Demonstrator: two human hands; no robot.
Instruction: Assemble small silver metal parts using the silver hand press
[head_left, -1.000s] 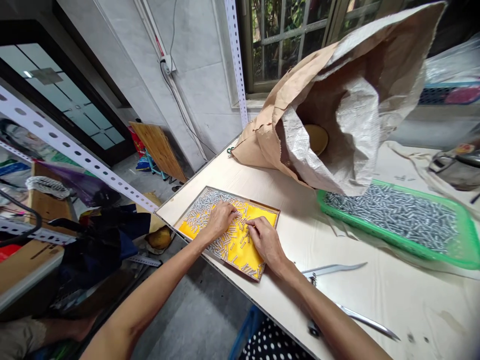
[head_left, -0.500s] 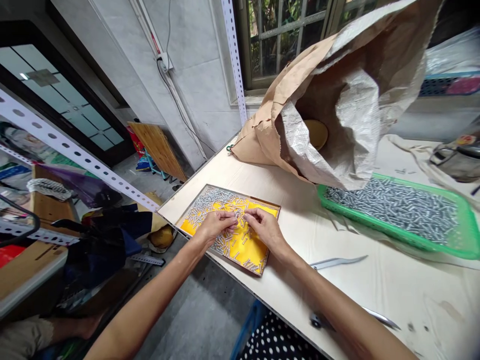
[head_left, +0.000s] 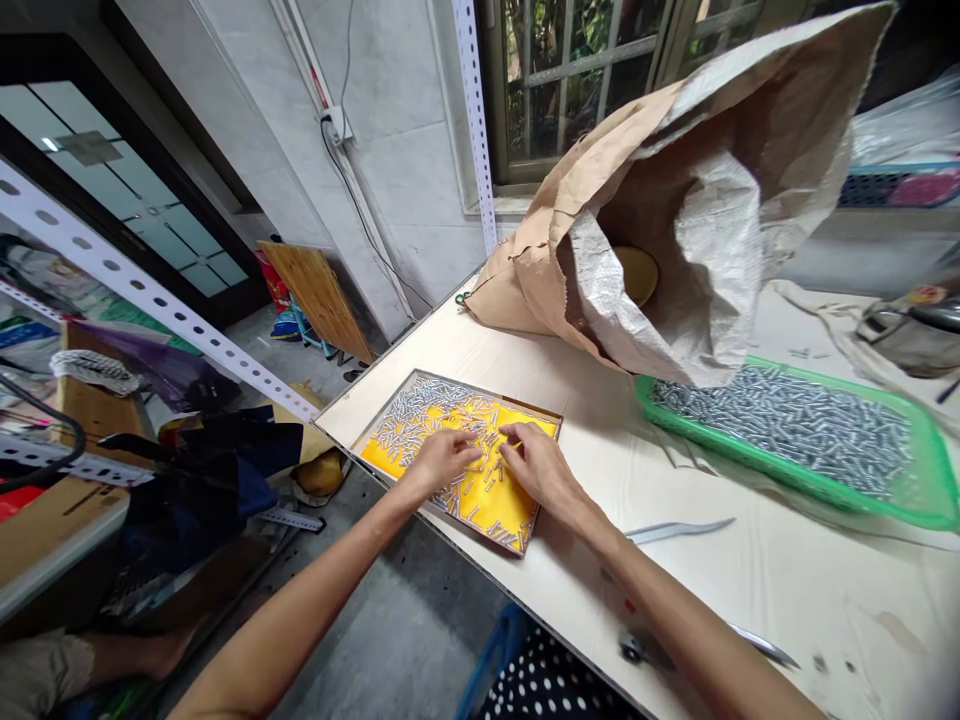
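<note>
A shallow tray [head_left: 546, 424] with a yellow bottom lies near the table's edge. Small silver screw-like metal pieces [head_left: 420, 400] are heaped at its far left part, and others lie scattered over the yellow. My left hand [head_left: 444, 462] is over the middle of the tray, its fingers loosely curved and a gap showing beside the thumb. Facing it from the right, my right hand [head_left: 538, 465] has its fingers bent and apart above the scattered pieces. No piece can be made out in either hand. The fingertips partly cover the pieces beneath.
A green basket [head_left: 795, 500] full of similar metal pieces stands at the right. Behind it lies a large brown paper sack [head_left: 540, 260], its mouth open. Scissors-like metal blades [head_left: 682, 529] rest near my right forearm. A perforated white post [head_left: 477, 130] rises at the table's back.
My fingers were pinched close together over the tray; now both hands have loosened and drawn slightly apart. The view has shifted a little.
</note>
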